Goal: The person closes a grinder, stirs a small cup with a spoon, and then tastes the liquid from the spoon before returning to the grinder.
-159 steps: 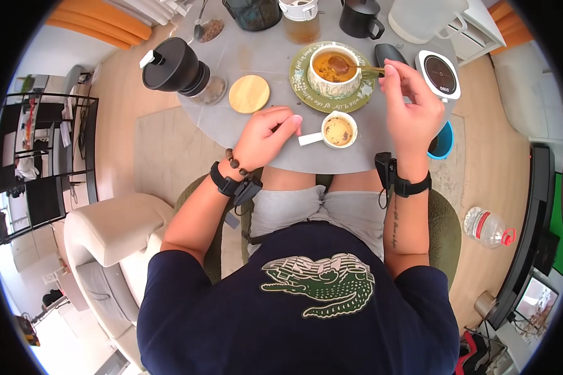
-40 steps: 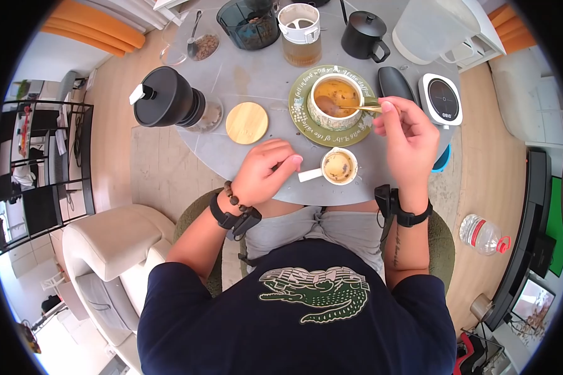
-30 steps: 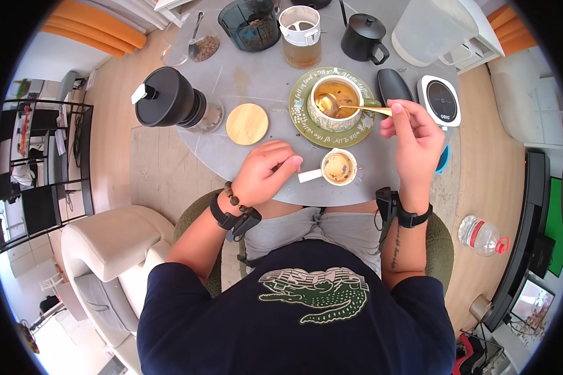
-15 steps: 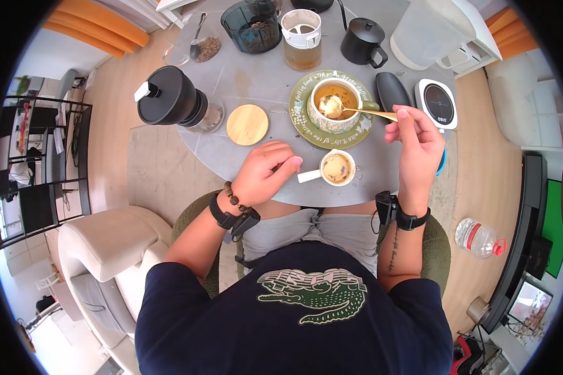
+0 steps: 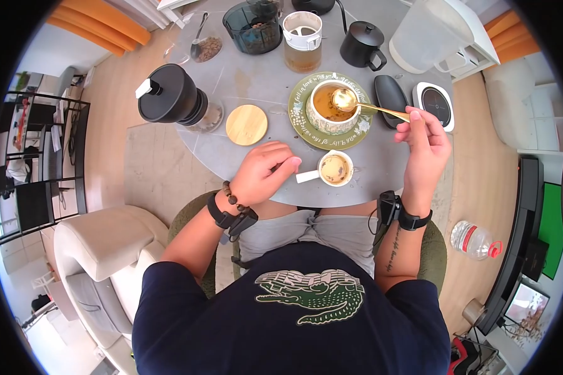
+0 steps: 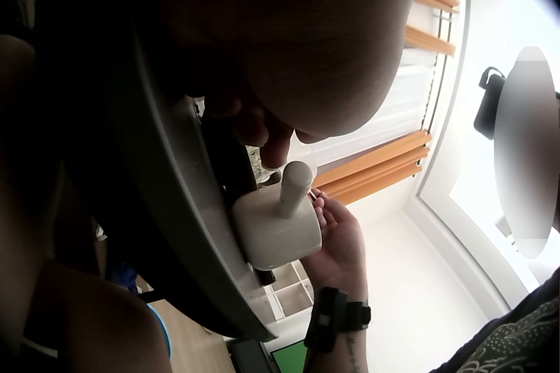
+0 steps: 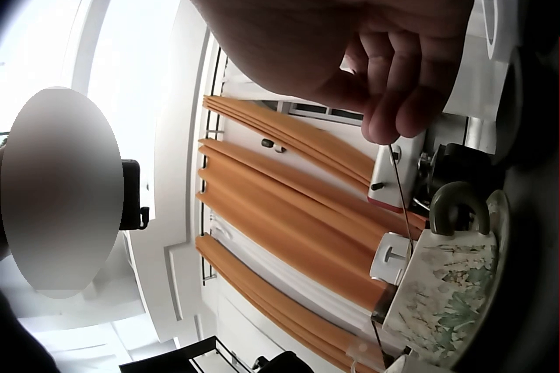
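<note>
Spoon (image 5: 374, 109), pinched near its end by the right hand (image 5: 426, 142), extends leftward over the cup (image 5: 331, 126); left hand (image 5: 263, 174) holds nothing.

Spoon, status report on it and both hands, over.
Right grip pinching spoon; left grip empty, near pitcher. Spoon extends over cup. Nothing seen blocking it.

And here we go, upper middle of the frame: white lettering curls round the green saucer (image 5: 299, 123) under the cup (image 5: 331, 127), "fell in love with" sweeping over the top left, "with Lily of the valley" along the bottom; down lower right, script on the forearm (image 5: 401, 261) is too fine to read
</note>
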A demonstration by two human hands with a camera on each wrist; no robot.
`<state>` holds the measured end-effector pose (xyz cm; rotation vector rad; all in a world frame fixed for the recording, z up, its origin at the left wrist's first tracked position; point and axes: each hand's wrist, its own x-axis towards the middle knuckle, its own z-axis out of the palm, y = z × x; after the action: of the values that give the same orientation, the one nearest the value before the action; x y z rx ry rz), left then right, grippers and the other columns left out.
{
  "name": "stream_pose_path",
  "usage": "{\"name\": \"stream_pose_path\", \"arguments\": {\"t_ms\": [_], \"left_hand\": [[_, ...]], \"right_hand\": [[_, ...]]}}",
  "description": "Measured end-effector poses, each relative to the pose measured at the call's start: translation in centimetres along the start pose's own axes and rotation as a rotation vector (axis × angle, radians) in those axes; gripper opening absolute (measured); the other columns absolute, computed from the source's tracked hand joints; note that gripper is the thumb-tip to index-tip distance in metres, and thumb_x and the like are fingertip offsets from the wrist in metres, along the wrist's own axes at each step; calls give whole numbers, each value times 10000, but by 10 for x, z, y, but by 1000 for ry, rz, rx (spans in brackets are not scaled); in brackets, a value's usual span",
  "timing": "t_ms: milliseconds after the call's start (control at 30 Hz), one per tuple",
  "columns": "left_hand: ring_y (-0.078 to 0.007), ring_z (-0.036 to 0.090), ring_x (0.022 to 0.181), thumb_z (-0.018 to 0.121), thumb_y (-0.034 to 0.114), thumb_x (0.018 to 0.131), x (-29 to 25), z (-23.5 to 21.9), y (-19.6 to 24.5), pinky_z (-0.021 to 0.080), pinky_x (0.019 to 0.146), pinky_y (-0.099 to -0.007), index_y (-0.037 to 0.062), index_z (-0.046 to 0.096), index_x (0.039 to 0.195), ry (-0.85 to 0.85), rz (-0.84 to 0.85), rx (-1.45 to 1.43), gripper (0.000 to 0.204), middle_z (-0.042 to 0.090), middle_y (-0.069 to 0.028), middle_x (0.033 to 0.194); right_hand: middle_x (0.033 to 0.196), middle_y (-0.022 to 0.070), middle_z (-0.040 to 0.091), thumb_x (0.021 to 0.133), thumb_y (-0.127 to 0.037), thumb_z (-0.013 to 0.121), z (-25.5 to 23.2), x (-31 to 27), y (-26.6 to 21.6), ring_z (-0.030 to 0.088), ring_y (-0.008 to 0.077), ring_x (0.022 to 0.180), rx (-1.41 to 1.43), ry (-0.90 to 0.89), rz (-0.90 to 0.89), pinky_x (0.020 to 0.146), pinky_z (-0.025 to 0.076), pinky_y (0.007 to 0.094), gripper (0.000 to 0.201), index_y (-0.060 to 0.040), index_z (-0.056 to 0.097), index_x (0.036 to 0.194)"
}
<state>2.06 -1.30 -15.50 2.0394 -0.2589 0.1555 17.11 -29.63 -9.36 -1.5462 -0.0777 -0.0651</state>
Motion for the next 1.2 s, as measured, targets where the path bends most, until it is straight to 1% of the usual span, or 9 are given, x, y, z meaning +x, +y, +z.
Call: {"name": "stream_pose_path", "arguments": {"t_ms": [233, 467, 533, 567, 600, 700, 1000, 1133, 1200], "left_hand": [[-276, 589, 770, 657, 119, 1081, 0, 0, -1, 477, 728, -396, 23, 702, 878, -7, 0, 8, 229, 615, -99, 795], [-284, 589, 781, 655, 126, 1082, 0, 1, 2, 476, 738, -398, 17, 697, 869, -13, -23, 9, 243, 622, -102, 800], [-287, 589, 782, 654, 126, 1081, 1, 0, 2, 476, 741, -398, 10, 692, 863, -10, -28, 8, 250, 624, -107, 800], [-287, 589, 782, 654, 126, 1081, 1, 1, 2, 476, 741, -398, 10, 692, 863, -15, -28, 5, 250, 624, -107, 800], [-289, 589, 781, 653, 126, 1080, 1, 1, 3, 476, 742, -398, 8, 691, 862, -7, -33, -2, 251, 625, -109, 801], [-291, 588, 779, 650, 129, 1080, 1, 1, 4, 477, 747, -399, 4, 687, 861, -3, -40, -6, 255, 626, -112, 802], [-270, 560, 721, 688, 149, 1076, 1, 5, 1, 462, 698, -401, 31, 698, 864, 43, 14, -5, 242, 603, -86, 760], [-282, 582, 775, 652, 125, 1087, 1, 2, 2, 477, 741, -392, 8, 687, 866, 13, -13, -20, 252, 622, -106, 803], [-278, 579, 769, 657, 126, 1085, 0, 2, 0, 476, 735, -390, 10, 689, 868, 16, -7, -16, 249, 617, -102, 799]], "right_hand": [[840, 74, 766, 1100, -157, 717, -16, -7, -9, 705, 126, 727, 36, -3, 14, 718, 552, 269, 233, 42, 786, 1200], [840, 75, 753, 1107, -137, 698, -45, -46, -18, 707, 143, 735, 25, -65, -8, 725, 550, 268, 216, 42, 779, 1196], [866, 78, 757, 1106, -101, 685, -48, -64, -20, 710, 142, 744, -96, -102, -68, 728, 563, 277, 187, 40, 775, 1189], [919, 97, 779, 1079, -27, 692, -49, -73, -22, 739, 152, 773, -72, -142, -78, 738, 586, 285, 150, 53, 775, 1175], [919, 97, 779, 1079, -27, 692, -49, -79, -21, 739, 152, 773, -74, -137, -75, 738, 586, 285, 150, 53, 775, 1175], [1000, 161, 816, 1003, 72, 733, -52, -89, -18, 790, 197, 794, -308, -231, -307, 726, 606, 288, 159, 74, 783, 1153], [944, 169, 809, 967, 80, 756, -53, -86, -31, 786, 220, 778, -382, -269, -476, 703, 595, 297, 152, 67, 798, 1113], [951, 150, 806, 991, 71, 744, -53, -84, -22, 775, 199, 788, -410, -271, -450, 713, 596, 296, 140, 69, 792, 1123], [956, 129, 797, 1025, 54, 725, -56, -89, -12, 756, 170, 785, -200, -180, -231, 724, 598, 296, 129, 71, 786, 1138]]}}
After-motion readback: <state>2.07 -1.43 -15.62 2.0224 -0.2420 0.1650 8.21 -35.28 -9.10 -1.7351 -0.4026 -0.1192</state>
